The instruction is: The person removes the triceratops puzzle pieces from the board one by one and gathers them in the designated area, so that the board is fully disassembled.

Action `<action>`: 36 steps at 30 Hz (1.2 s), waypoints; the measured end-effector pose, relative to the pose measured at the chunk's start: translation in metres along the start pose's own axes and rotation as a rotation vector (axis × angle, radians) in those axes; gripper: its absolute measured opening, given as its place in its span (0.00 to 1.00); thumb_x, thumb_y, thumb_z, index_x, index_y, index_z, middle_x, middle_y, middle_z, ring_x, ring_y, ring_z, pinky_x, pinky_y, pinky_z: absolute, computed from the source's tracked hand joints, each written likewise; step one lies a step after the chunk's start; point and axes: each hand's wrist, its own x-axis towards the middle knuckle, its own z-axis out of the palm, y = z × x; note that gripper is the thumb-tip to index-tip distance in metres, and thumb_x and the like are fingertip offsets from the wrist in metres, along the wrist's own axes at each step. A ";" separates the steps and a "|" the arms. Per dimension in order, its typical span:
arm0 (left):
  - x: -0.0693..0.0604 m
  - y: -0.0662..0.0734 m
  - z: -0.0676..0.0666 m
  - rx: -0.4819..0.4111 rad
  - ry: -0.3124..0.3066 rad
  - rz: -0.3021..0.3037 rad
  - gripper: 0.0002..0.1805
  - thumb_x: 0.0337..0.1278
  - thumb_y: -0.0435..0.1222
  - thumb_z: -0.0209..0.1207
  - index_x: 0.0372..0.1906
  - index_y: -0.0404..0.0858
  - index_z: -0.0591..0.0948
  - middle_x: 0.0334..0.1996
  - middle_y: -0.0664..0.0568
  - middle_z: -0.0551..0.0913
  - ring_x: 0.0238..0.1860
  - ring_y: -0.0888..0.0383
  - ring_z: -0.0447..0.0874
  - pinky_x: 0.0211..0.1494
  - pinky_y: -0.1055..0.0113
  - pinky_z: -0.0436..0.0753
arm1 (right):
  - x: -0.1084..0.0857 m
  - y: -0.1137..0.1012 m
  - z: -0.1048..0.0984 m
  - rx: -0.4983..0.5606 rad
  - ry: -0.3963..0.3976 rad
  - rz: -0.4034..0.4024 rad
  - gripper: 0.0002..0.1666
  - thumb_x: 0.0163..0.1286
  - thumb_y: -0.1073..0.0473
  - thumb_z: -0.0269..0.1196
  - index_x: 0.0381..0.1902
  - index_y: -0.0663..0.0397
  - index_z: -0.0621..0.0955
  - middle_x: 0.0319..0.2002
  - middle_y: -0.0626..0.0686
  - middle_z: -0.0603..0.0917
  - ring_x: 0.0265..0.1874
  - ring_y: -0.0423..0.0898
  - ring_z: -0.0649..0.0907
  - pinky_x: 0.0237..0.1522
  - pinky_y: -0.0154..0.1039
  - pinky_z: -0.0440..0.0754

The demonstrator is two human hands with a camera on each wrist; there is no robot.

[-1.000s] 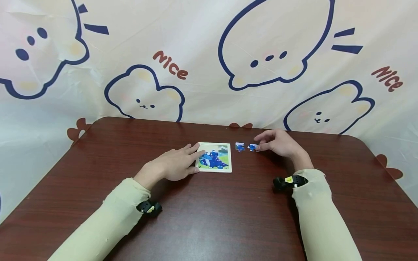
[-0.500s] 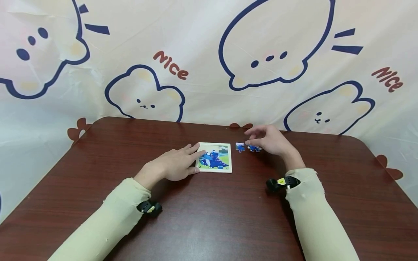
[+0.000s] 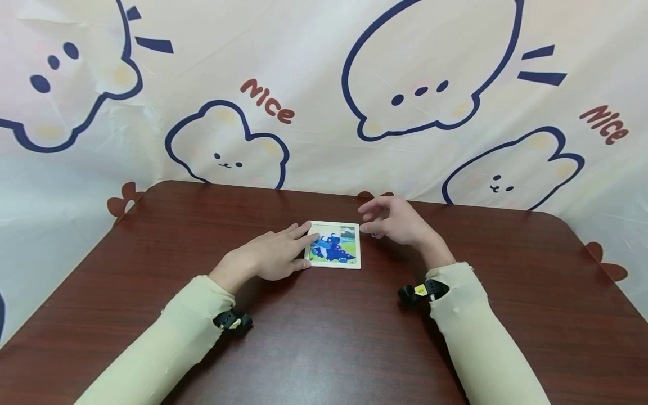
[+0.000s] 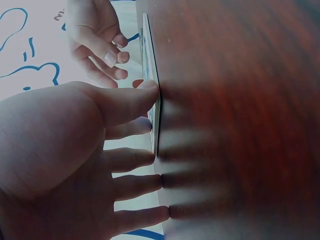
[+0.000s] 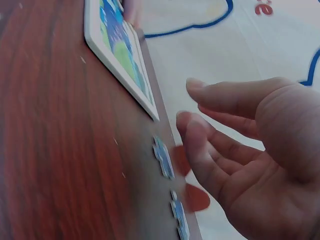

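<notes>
A small jigsaw puzzle in a white frame [image 3: 334, 266] lies on the table, showing a blue dinosaur. My left hand [image 3: 268, 256] rests on its left edge with fingers spread, the thumb at the near corner. To the right of the frame, my right hand [image 3: 402, 222] hovers with loosely bent fingers. The right wrist view shows a gap between thumb and forefinger, with nothing held. Below that hand two loose puzzle pieces lie on the table: a nearer-to-frame piece [image 5: 163, 157] and a farther piece [image 5: 179, 215]. From the head view the hand mostly hides them.
The brown wooden table [image 3: 324, 337] reaches back to a pale cloth backdrop [image 3: 314, 67] printed with cartoon outlines. A black wrist camera [image 3: 233, 322] is on the left forearm, and another black wrist camera [image 3: 422, 291] on the right.
My right hand has left the farther puzzle piece and moved left over the pieces, towards the frame. Both pieces stay on the table. The left hand keeps its place on the frame.
</notes>
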 end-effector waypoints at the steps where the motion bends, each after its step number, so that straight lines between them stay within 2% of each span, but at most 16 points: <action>1: 0.000 0.000 0.000 0.000 -0.001 0.000 0.39 0.79 0.50 0.57 0.86 0.47 0.58 0.88 0.44 0.47 0.88 0.40 0.47 0.83 0.33 0.60 | 0.000 -0.002 0.003 -0.005 -0.008 -0.005 0.24 0.70 0.59 0.73 0.63 0.52 0.84 0.51 0.56 0.86 0.42 0.53 0.87 0.44 0.40 0.91; 6: 0.001 -0.002 0.001 -0.014 -0.004 0.005 0.40 0.79 0.51 0.57 0.86 0.48 0.57 0.89 0.46 0.47 0.88 0.39 0.47 0.83 0.32 0.59 | 0.000 -0.009 0.013 -0.052 -0.035 -0.015 0.23 0.69 0.60 0.73 0.62 0.52 0.85 0.51 0.56 0.87 0.43 0.52 0.86 0.46 0.40 0.88; 14: 0.001 -0.003 0.001 -0.020 -0.001 0.009 0.40 0.78 0.51 0.57 0.86 0.49 0.57 0.89 0.47 0.47 0.88 0.39 0.47 0.83 0.30 0.59 | 0.001 -0.013 0.024 -0.146 -0.046 -0.005 0.22 0.67 0.59 0.75 0.59 0.50 0.87 0.53 0.55 0.87 0.46 0.52 0.85 0.56 0.47 0.84; 23: 0.001 -0.002 0.001 -0.013 0.002 0.023 0.40 0.78 0.51 0.57 0.86 0.49 0.58 0.88 0.46 0.48 0.88 0.38 0.48 0.82 0.31 0.60 | 0.000 -0.015 0.025 -0.183 -0.039 0.024 0.20 0.68 0.59 0.74 0.58 0.49 0.88 0.55 0.54 0.87 0.48 0.52 0.84 0.58 0.48 0.83; 36: 0.002 -0.002 0.001 -0.003 0.002 0.024 0.39 0.79 0.51 0.57 0.86 0.48 0.58 0.88 0.46 0.49 0.87 0.38 0.48 0.82 0.30 0.60 | -0.001 -0.020 0.028 -0.249 -0.029 -0.007 0.20 0.70 0.59 0.73 0.59 0.46 0.88 0.56 0.54 0.85 0.49 0.53 0.81 0.56 0.48 0.83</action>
